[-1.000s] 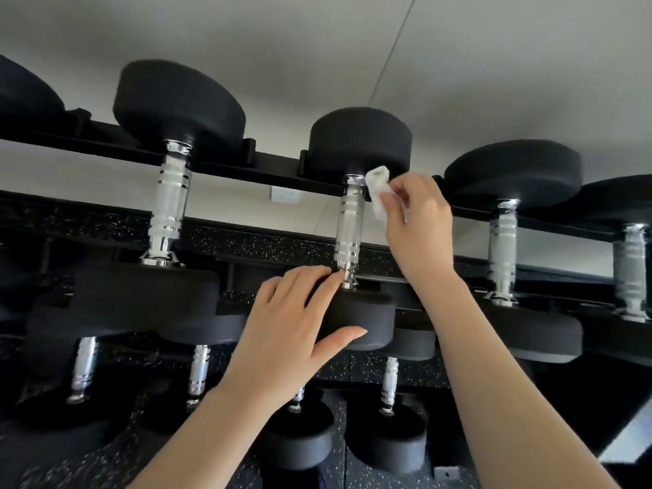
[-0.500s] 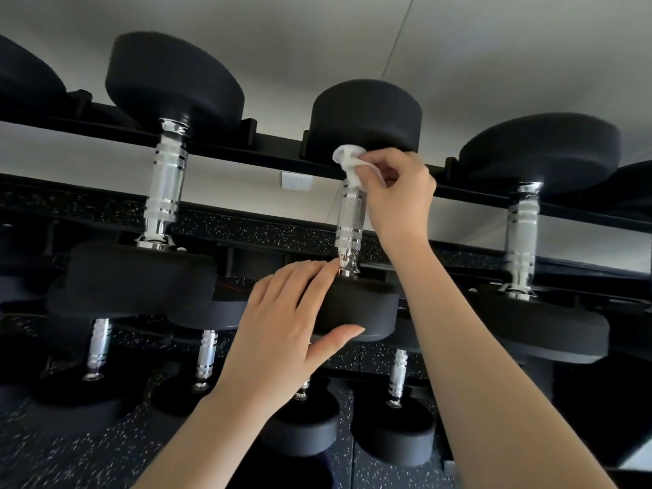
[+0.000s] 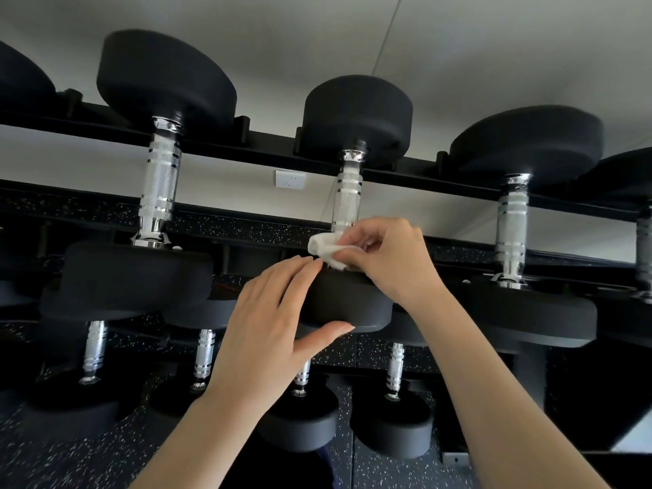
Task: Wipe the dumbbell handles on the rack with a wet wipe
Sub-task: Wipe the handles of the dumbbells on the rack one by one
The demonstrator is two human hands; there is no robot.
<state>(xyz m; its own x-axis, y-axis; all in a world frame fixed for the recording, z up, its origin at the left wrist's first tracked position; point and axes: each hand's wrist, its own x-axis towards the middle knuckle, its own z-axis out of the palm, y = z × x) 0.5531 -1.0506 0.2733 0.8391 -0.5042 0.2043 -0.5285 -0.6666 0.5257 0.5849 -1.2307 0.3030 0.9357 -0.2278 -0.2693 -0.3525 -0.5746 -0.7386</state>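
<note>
Right hand (image 3: pixel 390 257) is pinching a crumpled white wet wipe (image 3: pixel 326 249) between thumb and fingertips, fingers curled in close, and pressing it against the bottom of the chrome handle (image 3: pixel 347 197) of the middle dumbbell on the top rail of the rack (image 3: pixel 271 146), just where the handle meets the lower black weight head (image 3: pixel 347 305). Left hand (image 3: pixel 271 326) is lying half open over the front edge of that same head, fingers spread flat on top and thumb tucked under the rim, apparently steadying the dumbbell rather than gripping anything. From the single head view, looking up from below, I am judging that the wipe is working on this middle handle, at its lower end, with the knurled part above it showing bare and bright. What comes next seems to be calling for the wipe to be wrapped round the bar so the far side gets covered too, since that side is hidden from here, and then for a shift to a neighbour: the handle to the left (image 3: pixel 158 185) and the one to the right (image 3: pixel 511 227) are both standing untouched, well apart from either hand, as are the smaller dumbbells (image 3: pixel 391 418) on the lower row.
</note>
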